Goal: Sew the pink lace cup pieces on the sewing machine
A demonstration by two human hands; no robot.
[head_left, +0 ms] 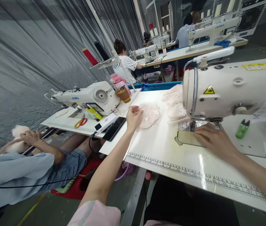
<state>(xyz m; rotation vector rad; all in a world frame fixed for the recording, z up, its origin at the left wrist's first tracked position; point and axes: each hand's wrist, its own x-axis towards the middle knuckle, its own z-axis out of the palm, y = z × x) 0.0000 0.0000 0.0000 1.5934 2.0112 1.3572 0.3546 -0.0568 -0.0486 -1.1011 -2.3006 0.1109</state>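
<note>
My left hand (134,117) is at the left edge of a round, pale pink lace piece (151,115), its thumb and fingers pinched on the fabric. My right hand (214,139) is under the head of a white sewing machine (226,91), next to the needle area. Its fingers are bent together, and the fingertips are partly hidden behind the machine parts, so what they hold cannot be made out. More pale pink lace pieces (176,110) lie heaped left of the needle, reaching toward the presser foot.
Green thread snips (242,129) lie on the machine bed. A black phone (114,128), a white device (106,122) and orange-handled scissors (80,122) are on the left table near a second sewing machine (88,95). A co-worker (17,175) sits at left, hands on pale fabric.
</note>
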